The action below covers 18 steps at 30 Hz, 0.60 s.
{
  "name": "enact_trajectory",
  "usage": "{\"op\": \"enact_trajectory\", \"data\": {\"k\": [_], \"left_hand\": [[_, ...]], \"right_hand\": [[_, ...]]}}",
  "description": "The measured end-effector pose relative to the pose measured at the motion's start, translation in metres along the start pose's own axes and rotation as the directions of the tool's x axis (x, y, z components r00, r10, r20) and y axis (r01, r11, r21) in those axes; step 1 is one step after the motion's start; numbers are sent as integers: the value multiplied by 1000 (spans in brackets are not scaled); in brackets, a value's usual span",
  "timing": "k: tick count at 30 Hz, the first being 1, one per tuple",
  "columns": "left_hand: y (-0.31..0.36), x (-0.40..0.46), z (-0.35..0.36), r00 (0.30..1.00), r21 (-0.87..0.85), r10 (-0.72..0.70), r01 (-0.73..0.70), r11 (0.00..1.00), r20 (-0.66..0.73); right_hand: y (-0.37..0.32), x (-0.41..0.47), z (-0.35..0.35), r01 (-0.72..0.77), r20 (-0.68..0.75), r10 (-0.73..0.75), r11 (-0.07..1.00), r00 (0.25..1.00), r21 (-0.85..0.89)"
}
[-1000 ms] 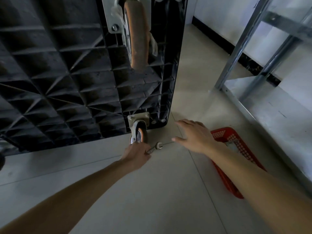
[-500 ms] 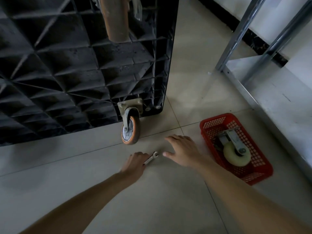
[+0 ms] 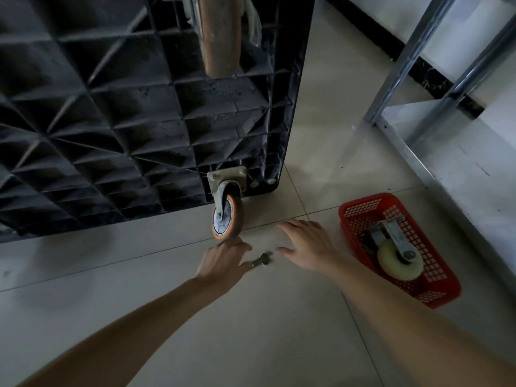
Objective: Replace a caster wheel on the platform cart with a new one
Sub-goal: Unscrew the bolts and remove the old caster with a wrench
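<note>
Steel wrench (image 3: 262, 260): small, lying low over the tiled floor (image 3: 279, 331) between the two hands; one end sits under the curled fingers of the left hand (image 3: 223, 259), which grips it. It has drawn back a little from the cart over the last second and now sits closer to the person.

Right hand (image 3: 308, 247): fingers spread and relaxed, holding nothing, hovering just beside the wrench head; much as it was a second ago.

Platform cart (image 3: 125, 121): black ribbed underside, tipped on edge, unchanged.

Worn caster (image 3: 226, 217): orange tread, mounting plate against the cart's lower corner, bolts apparently undisturbed. The left hand's knuckles are just below it.

Second orange caster (image 3: 222, 34): upper edge, partly cut off.

New caster (image 3: 398, 256): pale wheel with metal bracket, lying in the red basket (image 3: 435, 291), which has come fully into view as the head tilts down.

Judgement: tool in hand, removal not yet begun; the task is at its start.
</note>
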<state>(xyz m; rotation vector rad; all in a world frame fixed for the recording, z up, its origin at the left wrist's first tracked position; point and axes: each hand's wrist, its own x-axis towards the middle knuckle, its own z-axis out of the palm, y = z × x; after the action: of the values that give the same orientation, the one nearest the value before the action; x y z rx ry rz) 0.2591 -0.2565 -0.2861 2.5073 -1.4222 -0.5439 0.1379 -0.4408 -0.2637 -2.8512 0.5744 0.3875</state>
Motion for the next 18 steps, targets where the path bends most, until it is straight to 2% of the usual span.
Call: {"op": "enact_trajectory", "data": {"k": [4,8,12,18], "left_hand": [[6,-3,-58,993,51,38,-32,998,-108],[10,-10,-145,968,79,50,-31,996,-247],[7,-21,-235,893,91,38,3,996,-449],[17,-38,-337,777,102,53,15,995,-627]], "right_hand": [[7,-9,-49,-3,-47,1,999,999,-43],[17,-18,-131,-50,-153,38,996,988,-80],[11,-26,-226,-58,-285,29,994,958,-93],[-19,-39,-342,-46,-444,-34,985,895,-167]]}}
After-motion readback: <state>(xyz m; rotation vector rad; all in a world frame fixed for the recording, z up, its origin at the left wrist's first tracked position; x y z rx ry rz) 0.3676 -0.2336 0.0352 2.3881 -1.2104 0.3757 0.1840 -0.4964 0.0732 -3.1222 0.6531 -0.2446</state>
